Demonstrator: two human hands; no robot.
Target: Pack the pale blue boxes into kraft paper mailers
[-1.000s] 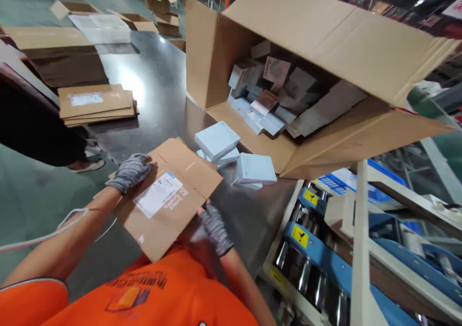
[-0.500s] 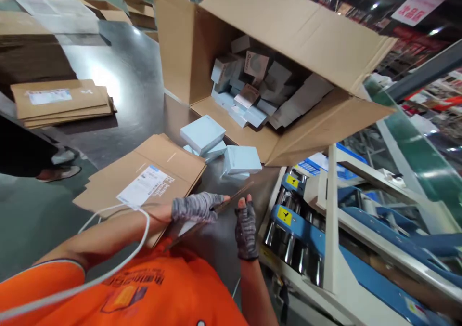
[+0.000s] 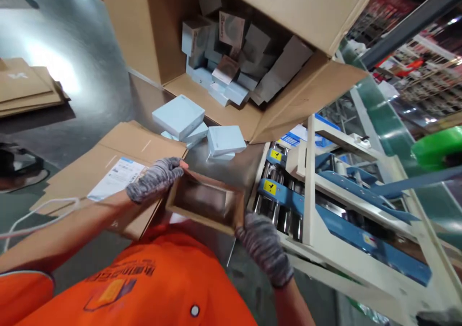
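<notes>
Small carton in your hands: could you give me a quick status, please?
Left hand and right hand grip small carton, opened into a tube. Flat cartons lie beneath. Nothing between hands.

A small carton (image 3: 205,205) sits between both hands, flat cardboard (image 3: 108,172) to its left, loose boxes (image 3: 191,123) behind it, a tipped big carton (image 3: 144,32) farther back, rollers (image 3: 285,210) to the right

Small brown carton (image 3: 205,203), opened into rectangular tube, open side facing up, above table edge.
</notes>
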